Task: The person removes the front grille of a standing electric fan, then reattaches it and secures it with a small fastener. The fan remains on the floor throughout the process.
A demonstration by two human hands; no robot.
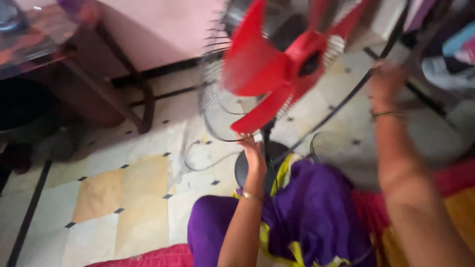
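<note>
The person sits on the tiled floor with a pedestal fan tilted toward them, its red three-bladed plastic propeller [277, 64] exposed in front of the round black wire rear guard [217, 106]. The left hand [252, 151] reaches up under the guard's lower rim, fingertips touching or just beside the wire near the black upright stem [267, 133]; the fingers look partly curled, but whether they grip the wire cannot be told. The right hand [388, 81] is raised to the right of the propeller, motion-blurred, beside a thin black curved rim [346, 99]; its fingers' opening and hold cannot be told. Judged from this, the step in hand is steadying the fan head with the front cover off. The next move calls for a firm hold on the guard rim below the fingers before the blades are handled.
</note>
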